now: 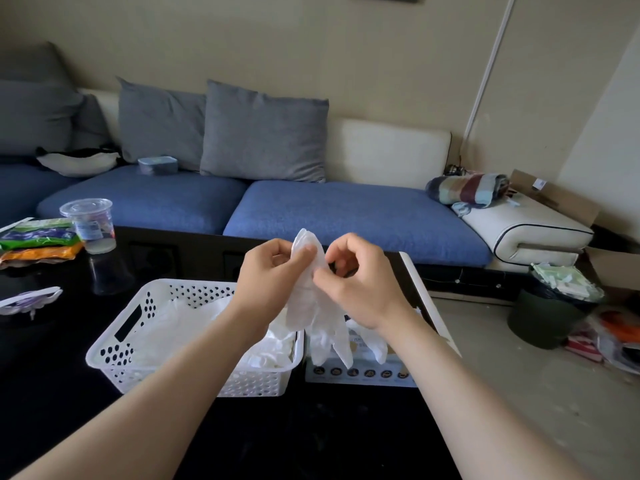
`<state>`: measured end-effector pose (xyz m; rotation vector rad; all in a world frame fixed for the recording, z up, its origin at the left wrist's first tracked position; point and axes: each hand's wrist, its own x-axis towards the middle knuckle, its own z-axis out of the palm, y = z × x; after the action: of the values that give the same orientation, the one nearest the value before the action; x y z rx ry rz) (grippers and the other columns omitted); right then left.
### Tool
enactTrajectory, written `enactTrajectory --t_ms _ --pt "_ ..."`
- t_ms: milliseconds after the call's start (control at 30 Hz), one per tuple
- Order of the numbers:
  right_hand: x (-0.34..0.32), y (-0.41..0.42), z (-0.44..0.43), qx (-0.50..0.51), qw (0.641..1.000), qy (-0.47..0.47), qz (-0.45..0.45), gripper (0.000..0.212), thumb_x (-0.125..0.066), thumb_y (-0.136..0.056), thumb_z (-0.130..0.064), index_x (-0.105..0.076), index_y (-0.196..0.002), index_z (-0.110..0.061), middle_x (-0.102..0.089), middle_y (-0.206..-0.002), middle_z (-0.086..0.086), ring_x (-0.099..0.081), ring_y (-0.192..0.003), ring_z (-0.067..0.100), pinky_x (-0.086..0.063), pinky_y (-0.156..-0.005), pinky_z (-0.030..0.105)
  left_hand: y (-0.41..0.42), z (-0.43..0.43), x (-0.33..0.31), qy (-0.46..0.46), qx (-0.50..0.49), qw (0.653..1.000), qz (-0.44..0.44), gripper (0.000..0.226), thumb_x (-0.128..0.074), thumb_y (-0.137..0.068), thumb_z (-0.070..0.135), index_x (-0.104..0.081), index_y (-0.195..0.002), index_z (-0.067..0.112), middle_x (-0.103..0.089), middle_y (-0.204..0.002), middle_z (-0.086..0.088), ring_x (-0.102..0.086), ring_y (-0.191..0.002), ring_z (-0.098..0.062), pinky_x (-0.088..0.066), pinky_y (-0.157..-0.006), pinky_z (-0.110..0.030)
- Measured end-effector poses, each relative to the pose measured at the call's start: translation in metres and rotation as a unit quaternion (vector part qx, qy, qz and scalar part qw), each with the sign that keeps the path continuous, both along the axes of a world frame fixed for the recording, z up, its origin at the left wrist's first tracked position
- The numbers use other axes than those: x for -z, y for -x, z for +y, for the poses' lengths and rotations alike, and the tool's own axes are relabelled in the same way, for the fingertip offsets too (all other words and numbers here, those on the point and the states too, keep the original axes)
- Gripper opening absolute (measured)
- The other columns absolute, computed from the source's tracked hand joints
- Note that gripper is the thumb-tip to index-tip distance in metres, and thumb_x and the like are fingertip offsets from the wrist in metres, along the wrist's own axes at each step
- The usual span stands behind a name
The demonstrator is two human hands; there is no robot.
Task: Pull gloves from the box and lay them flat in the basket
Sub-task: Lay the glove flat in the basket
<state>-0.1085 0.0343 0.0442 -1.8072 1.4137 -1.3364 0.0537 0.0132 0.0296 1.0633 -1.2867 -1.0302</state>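
A white disposable glove [313, 306] hangs between my hands, its cuff up and its fingers dangling over the glove box. My left hand [273, 271] pinches the cuff from the left and my right hand [353, 282] pinches it from the right. Below stands a white perforated basket [114, 344] on the dark table, with several white gloves [173, 323] lying in it. The glove box [363, 370] sits right of the basket, another glove sticking out of its top.
A clear plastic cup [90, 223] and snack packets [38, 240] stand at the table's far left. A blue sofa [346, 216] runs behind the table. A full dark bin [550, 313] sits on the floor to the right.
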Motion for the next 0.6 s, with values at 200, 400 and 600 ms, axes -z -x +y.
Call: enactTrajectory --t_ms 200,400,600 --pt "0.000 -0.015 0.007 0.010 0.996 -0.046 0.074 0.043 -0.090 -0.076 -0.045 -0.063 -0.106 -0.034 -0.069 -0.086 -0.006 -0.065 -0.075 0.007 -0.056 -0.063 0.025 -0.004 0.009 -0.005 0.001 0.037 0.999 -0.019 0.037 -0.073 -0.097 0.041 -0.072 -0.096 0.004 -0.079 -0.086 -0.010 -0.072 -0.072 -0.015 -0.055 -0.061 -0.028" --pt "-0.003 -0.018 0.003 0.054 0.997 -0.044 0.035 0.017 -0.078 -0.094 -0.042 -0.070 -0.099 -0.028 -0.072 -0.080 -0.008 -0.070 -0.072 0.002 -0.048 -0.053 0.011 -0.004 0.008 -0.008 0.024 0.046 0.998 -0.034 0.031 -0.074 -0.097 0.036 -0.074 -0.097 0.006 -0.080 -0.090 -0.009 -0.079 -0.089 -0.025 -0.066 -0.078 -0.038" --pt "0.000 -0.006 -0.007 0.072 0.995 -0.060 0.043 0.025 -0.061 -0.096 -0.013 -0.080 -0.084 -0.022 -0.075 -0.076 -0.004 -0.068 -0.075 0.014 -0.048 -0.057 0.016 -0.006 0.002 -0.006 -0.012 0.011 1.000 -0.008 0.036 -0.069 -0.100 0.039 -0.066 -0.103 0.003 -0.079 -0.089 -0.010 -0.076 -0.081 -0.019 -0.064 -0.082 -0.048"
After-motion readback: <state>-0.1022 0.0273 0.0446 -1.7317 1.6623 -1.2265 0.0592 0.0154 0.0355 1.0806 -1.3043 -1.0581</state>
